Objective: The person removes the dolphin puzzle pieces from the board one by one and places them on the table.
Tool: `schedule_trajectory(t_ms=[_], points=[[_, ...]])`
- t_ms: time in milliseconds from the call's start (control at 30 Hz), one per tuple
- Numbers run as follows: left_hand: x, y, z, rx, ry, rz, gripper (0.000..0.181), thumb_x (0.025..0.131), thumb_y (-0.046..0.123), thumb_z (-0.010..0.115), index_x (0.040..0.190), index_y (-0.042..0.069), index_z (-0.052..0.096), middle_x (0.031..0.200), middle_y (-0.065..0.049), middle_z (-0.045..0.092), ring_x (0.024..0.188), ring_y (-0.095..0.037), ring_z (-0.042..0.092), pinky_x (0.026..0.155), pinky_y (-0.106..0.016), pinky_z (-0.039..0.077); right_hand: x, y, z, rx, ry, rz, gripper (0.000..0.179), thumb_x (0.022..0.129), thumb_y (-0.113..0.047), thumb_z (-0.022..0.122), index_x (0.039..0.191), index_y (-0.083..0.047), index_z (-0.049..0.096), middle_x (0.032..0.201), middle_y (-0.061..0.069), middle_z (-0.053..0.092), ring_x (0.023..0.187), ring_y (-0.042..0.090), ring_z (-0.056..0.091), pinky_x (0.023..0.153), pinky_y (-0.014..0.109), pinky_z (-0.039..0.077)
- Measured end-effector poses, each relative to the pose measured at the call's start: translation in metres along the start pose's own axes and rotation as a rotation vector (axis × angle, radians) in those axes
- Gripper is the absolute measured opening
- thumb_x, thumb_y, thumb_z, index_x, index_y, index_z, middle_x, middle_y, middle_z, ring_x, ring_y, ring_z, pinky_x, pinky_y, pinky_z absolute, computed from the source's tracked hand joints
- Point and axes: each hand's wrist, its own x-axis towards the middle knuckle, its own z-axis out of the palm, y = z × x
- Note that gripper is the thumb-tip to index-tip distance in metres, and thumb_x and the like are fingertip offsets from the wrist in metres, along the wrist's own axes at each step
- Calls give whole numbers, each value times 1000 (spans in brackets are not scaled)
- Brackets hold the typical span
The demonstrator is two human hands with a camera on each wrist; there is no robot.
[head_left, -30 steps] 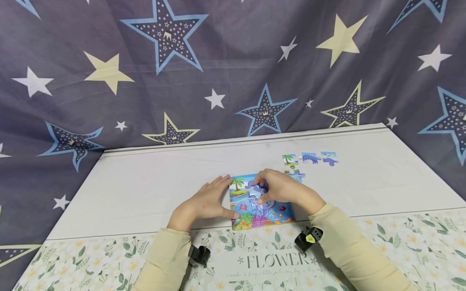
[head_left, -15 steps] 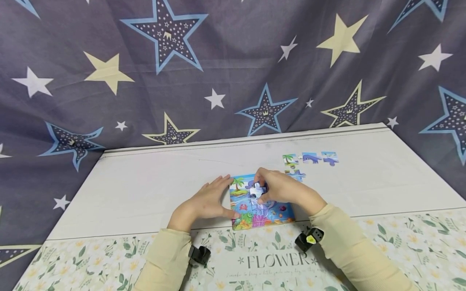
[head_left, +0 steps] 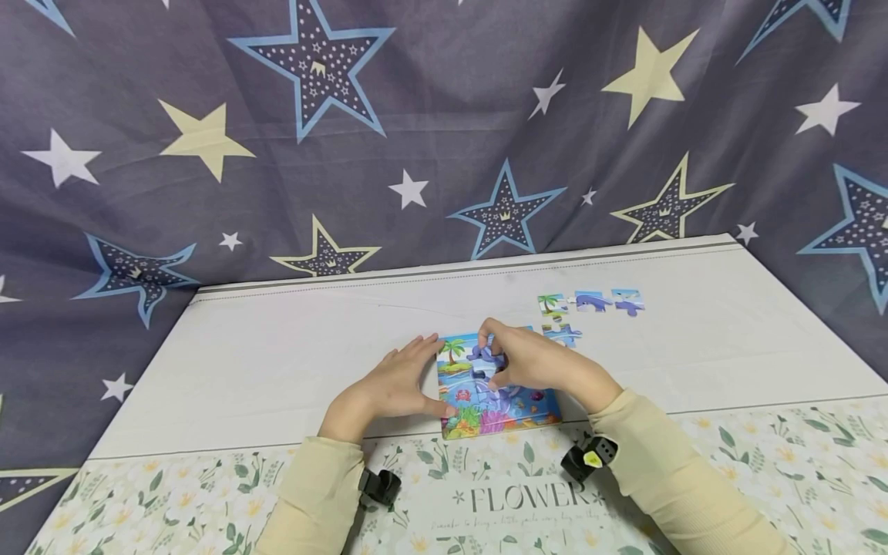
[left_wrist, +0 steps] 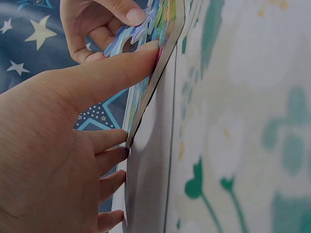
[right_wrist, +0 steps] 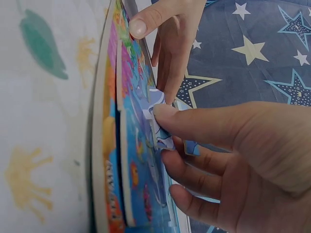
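A colourful sea-scene jigsaw puzzle (head_left: pixel 463 378) lies in a shallow tray, its picture showing a palm tree, a crab and coral. My left hand (head_left: pixel 395 389) steadies it from the left, thumb pressing on the front corner and straight fingers along the side edge. Over the upper middle of the picture, my right hand (head_left: pixel 534 358) pinches a blue-purple puzzle piece (right_wrist: pixel 163 133) between thumb and curled fingers. In the right wrist view this piece stands tilted close over the puzzle. My right hand covers the puzzle's upper right part in the head view.
Several loose pieces lie beyond the board on the right: a palm-tree piece (head_left: pixel 552 306), a dolphin piece (head_left: pixel 591 301), another purple-and-blue piece (head_left: pixel 627 301) and a blue one (head_left: pixel 562 334) near my right hand. A star-patterned curtain (head_left: pixel 416 116) hangs behind the table.
The held piece tilted to show a pale glare half a second ago and now looks darker. My right fingers have shifted slightly left and up. My left hand has stayed put.
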Motion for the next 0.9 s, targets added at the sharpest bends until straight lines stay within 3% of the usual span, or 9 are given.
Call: schedule_trajectory(t_ms=[500, 900], points=[[0, -1, 1, -3, 1, -1, 109, 74, 51, 81, 157, 7, 25, 164, -10, 17, 151, -29, 9, 121, -53, 8, -2, 4, -3, 45, -31, 38, 38, 85, -6, 78, 116, -8, 55, 98, 8, 62, 63, 15, 54, 61, 30, 46], [0, 0, 0, -2, -1, 0, 109, 75, 51, 80, 157, 8, 24, 164, -10, 16, 151, -29, 9, 121, -54, 8, -5, 4, -5, 109, -68, 4, 34, 90, -2, 71, 115, -9, 49, 112, 16, 63, 62, 14, 64, 58, 29, 53]])
